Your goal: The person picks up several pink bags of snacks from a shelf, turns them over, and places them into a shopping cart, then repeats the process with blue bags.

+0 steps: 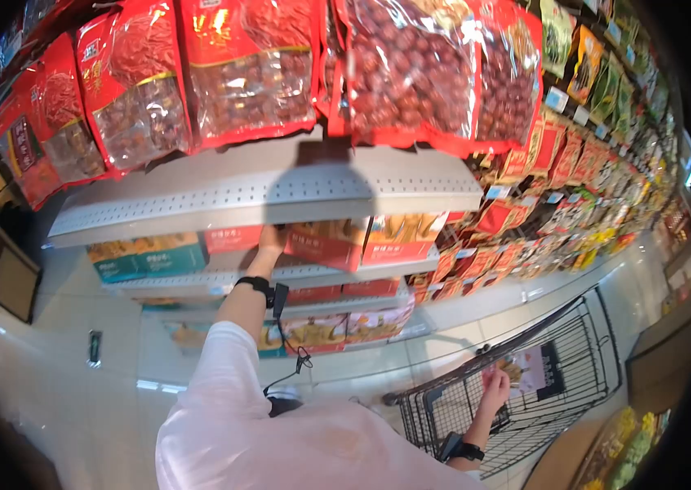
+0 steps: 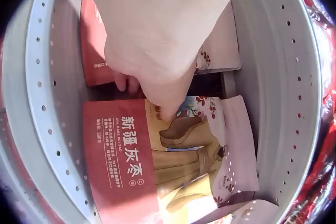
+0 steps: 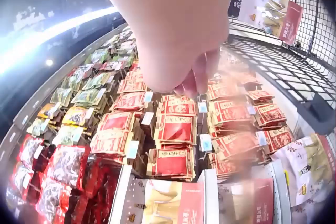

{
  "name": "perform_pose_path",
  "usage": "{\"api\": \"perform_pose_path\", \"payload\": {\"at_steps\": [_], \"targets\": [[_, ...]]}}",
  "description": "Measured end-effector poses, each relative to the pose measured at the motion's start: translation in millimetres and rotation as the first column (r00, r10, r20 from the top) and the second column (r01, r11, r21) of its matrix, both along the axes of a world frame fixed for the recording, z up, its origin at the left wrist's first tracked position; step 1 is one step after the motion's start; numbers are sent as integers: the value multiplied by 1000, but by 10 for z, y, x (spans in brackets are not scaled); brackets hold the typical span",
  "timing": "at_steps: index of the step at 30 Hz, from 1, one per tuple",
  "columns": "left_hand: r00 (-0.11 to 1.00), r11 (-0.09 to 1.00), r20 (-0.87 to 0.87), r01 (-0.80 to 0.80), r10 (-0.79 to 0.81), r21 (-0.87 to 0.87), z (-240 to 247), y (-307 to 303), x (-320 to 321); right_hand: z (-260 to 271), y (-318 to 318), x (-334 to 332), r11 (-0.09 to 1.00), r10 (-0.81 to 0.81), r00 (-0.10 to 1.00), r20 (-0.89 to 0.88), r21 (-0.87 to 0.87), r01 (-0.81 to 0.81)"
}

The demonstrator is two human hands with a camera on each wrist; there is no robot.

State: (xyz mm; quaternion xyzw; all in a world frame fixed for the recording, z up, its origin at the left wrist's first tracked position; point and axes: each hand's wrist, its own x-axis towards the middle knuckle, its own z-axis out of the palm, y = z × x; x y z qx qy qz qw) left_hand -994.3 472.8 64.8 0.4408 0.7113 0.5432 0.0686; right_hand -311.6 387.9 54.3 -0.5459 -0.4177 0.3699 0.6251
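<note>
My left hand (image 1: 270, 243) reaches in under a grey shelf. In the left wrist view its thumb lies on the front of a red and cream jujube bag (image 2: 126, 161) at the top edge, with curled fingers in the gap behind, pinching that edge. The same bag (image 1: 325, 245) tilts outward in the head view. Another red bag (image 2: 94, 40) stands beyond the gap. My right hand (image 1: 495, 388) hangs above a black wire shopping cart (image 1: 590, 384), fingers loosely bent and holding nothing. A similar jujube bag (image 3: 273, 16) lies in the cart.
Large red bags of dates (image 1: 411, 73) stand on the perforated upper shelf (image 1: 198, 200) over my left arm. Teal packages (image 1: 149, 257) sit left of it. Racks of red packets (image 3: 176, 129) line the right side. A cable (image 1: 284, 359) dangles from the left wrist.
</note>
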Motion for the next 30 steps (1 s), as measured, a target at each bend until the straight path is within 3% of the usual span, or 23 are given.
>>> {"api": "perform_pose_path", "payload": {"at_steps": [1,2,3,5,6,8,13,17,19,20,21,23,24,25,27,28,29,30], "targets": [[989,996,-143,-48,37,-75,88,-27,18,69,-16,-113,999,24,995,94,-33,-21],[987,997,-159,45,-34,67,166,-52,41,152,-59,-300,999,49,994,101,8,-50],[987,995,-150,65,-52,80,130,-28,23,210,-83,-476,996,73,991,108,46,-79],[956,994,-294,24,9,106,45,8,10,340,-191,-810,992,127,971,201,-33,-123],[992,996,-109,74,-69,42,49,-29,58,467,-268,-1027,985,174,952,253,-66,-162],[992,990,32,126,-124,-66,276,-176,170,538,-417,-1382,979,201,930,308,-86,-184],[983,981,138,138,-119,-138,-125,-180,165,449,-585,-1967,903,429,843,326,-181,-390],[898,966,384,135,-214,222,-447,-506,205,271,-568,-2314,862,505,828,243,-194,-469],[802,977,560,202,-208,73,-185,-963,251,191,-501,-2508,816,576,778,252,-235,-528],[755,963,601,250,-260,102,-107,-1172,274,234,-486,-2605,774,631,713,306,-316,-549],[707,946,635,295,-312,136,-49,-1339,266,194,-435,-2731,778,627,720,299,-287,-559],[417,880,833,446,-365,163,-35,-1624,234,26,-412,-2945,772,625,645,440,-220,-597],[352,856,875,502,-332,123,57,-1793,264,6,-377,-3011,717,682,562,469,-276,-640],[289,826,912,557,-291,87,126,-1914,304,139,-396,-3121,721,674,572,468,-250,-646],[272,769,914,635,-302,66,-29,-2067,362,460,-534,-3327,465,827,554,-99,-435,-771],[255,733,911,676,-324,72,-105,-2139,409,291,-419,-3335,283,883,430,-189,-517,-808],[237,694,910,716,-341,74,-129,-2183,473,235,-414,-3328,281,886,421,-195,-496,-822],[229,714,917,696,-327,81,-61,-2224,582,197,-431,-3312,354,827,510,-239,-483,-801]]}}
